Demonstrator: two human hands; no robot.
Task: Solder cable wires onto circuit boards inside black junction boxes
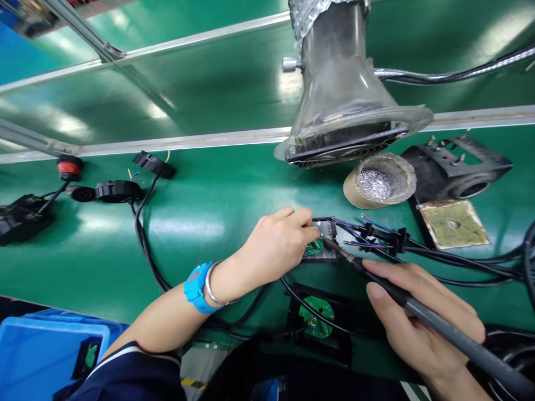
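Note:
My right hand (pixel 422 317) grips a soldering iron (pixel 401 295) like a pen. The iron's tip is at the right edge of a small green circuit board (pixel 314 246), which sits in a dark housing (pixel 328 253). Over the board's left side, the fingers of my left hand (pixel 280 239) are pinched together; what they hold is hidden. Close to my body, another green circuit board (pixel 320 317) lies in a black housing (pixel 340 342), with a black cable across it. Black cables (pixel 438 253) with red and blue wire ends reach in from the right.
A fume extractor hood (pixel 338 94) hangs above the bench. Behind my right hand are a cardboard cup (pixel 384 181) with silvery bits, a soldering iron stand (pixel 455 167) and a yellowish sponge (pixel 453 224). Black round parts (pixel 119 191) lie left; a blue bin (pixel 45 356) is lower left.

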